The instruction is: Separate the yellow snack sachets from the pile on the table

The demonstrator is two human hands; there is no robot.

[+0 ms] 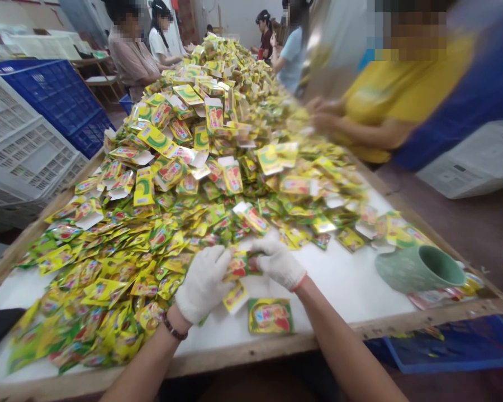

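Note:
My left hand, in a white knit glove, has its fingers closed on a small printed box in yellow and red. From the other side my right hand, gloved too with bare fingertips, pinches a small green packet at the box's end. How far the packet reaches into the box I cannot tell. Just below the hands lies a yellow box with a white flap. Nearer the table edge a green and yellow printed box lies flat. Loose foil packets spread left of my left hand.
A tall heap of small boxes covers the table's middle. A green cup lies on its side at right. A blue crate sits below the edge. A person in yellow works at right; several others stand farther back.

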